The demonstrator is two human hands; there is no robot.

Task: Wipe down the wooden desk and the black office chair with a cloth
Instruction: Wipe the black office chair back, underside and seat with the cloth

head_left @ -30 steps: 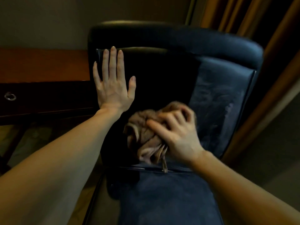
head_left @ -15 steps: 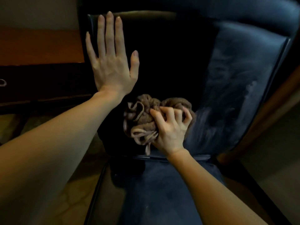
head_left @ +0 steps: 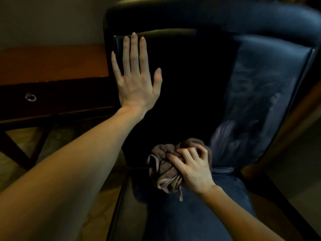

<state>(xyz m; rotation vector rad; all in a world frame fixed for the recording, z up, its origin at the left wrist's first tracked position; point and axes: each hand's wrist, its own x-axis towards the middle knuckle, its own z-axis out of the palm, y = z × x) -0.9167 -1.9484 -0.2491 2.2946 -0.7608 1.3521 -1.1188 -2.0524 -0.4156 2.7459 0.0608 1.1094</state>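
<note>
The black office chair (head_left: pixel 257 105) fills the middle and right of the view, its backrest facing me and streaked with wipe marks on the right side. My left hand (head_left: pixel 137 79) lies flat with straight fingers against the backrest's upper left. My right hand (head_left: pixel 192 166) grips a bunched brown cloth (head_left: pixel 163 164) and presses it where the backrest meets the seat (head_left: pixel 191 214). The wooden desk (head_left: pixel 52 63) stands behind the chair at the left.
A dark drawer front with a metal ring pull (head_left: pixel 30 97) runs under the desk top. A desk leg (head_left: pixel 15 150) slants down to the patterned floor at the left. Curtain folds (head_left: pixel 295 115) hang to the right of the chair.
My right hand has carried the cloth down the backrest to its bottom edge at the seat. My left hand has stayed flat on the backrest's upper left.
</note>
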